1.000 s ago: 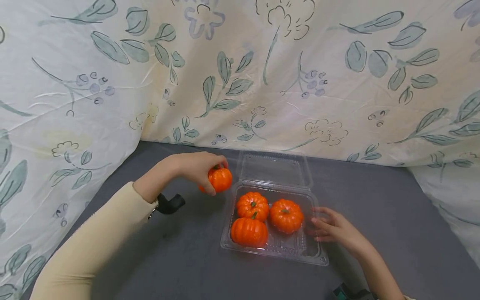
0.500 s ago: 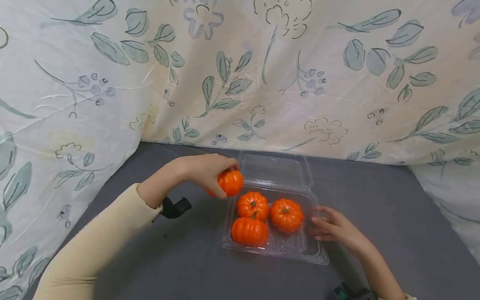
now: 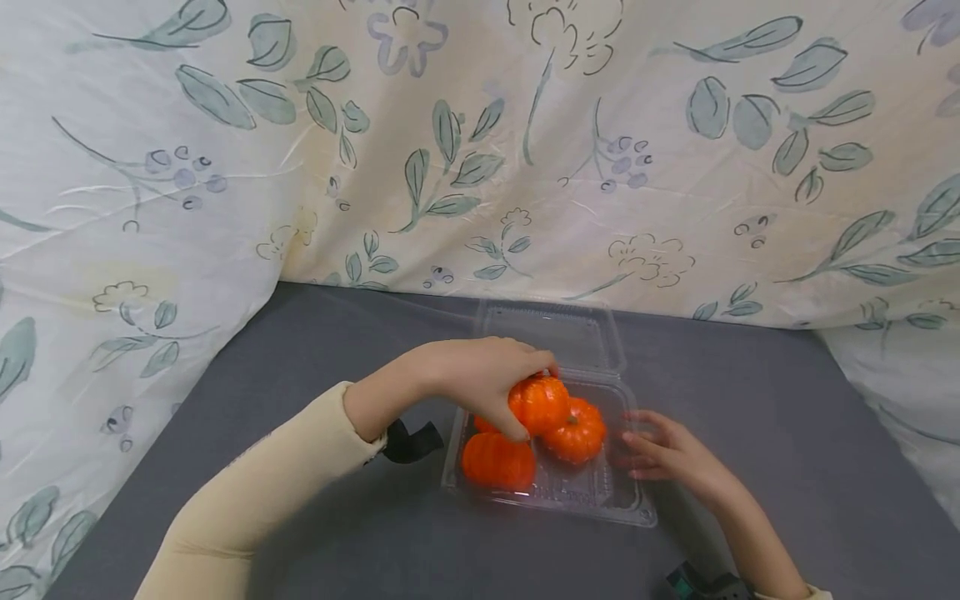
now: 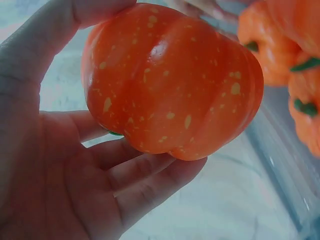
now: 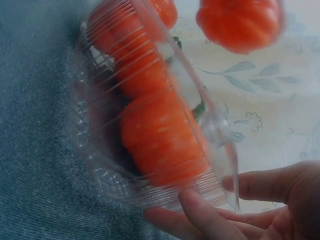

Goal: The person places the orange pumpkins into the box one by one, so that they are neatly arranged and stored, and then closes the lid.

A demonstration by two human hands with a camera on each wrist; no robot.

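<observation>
My left hand (image 3: pixel 491 375) holds an orange toy pumpkin (image 3: pixel 542 405) between thumb and fingers, above the clear plastic container (image 3: pixel 551 500). Yellow specks and a bit of green stem show on this pumpkin in the left wrist view. Three more pumpkins sit in the container: one at front left (image 3: pixel 498 462), one at right (image 3: pixel 581 442), and a third (image 3: pixel 483 426) mostly hidden by my left hand. My right hand (image 3: pixel 678 458) stands at the container's right wall with its fingers spread and fairly straight. In the right wrist view, those fingers (image 5: pixel 200 212) touch the ridged plastic.
The container's hinged lid (image 3: pixel 551 337) lies flipped back behind it. Grey cloth (image 3: pixel 337 533) covers the table. Behind and at both sides hangs a leaf-patterned curtain (image 3: pixel 450 192). A black wrist camera strap (image 3: pixel 411 442) is on the left wrist.
My left hand has carried its pumpkin rightward, from left of the container to over its middle. It now covers most of the rear-left pumpkin. My right hand has stayed put.
</observation>
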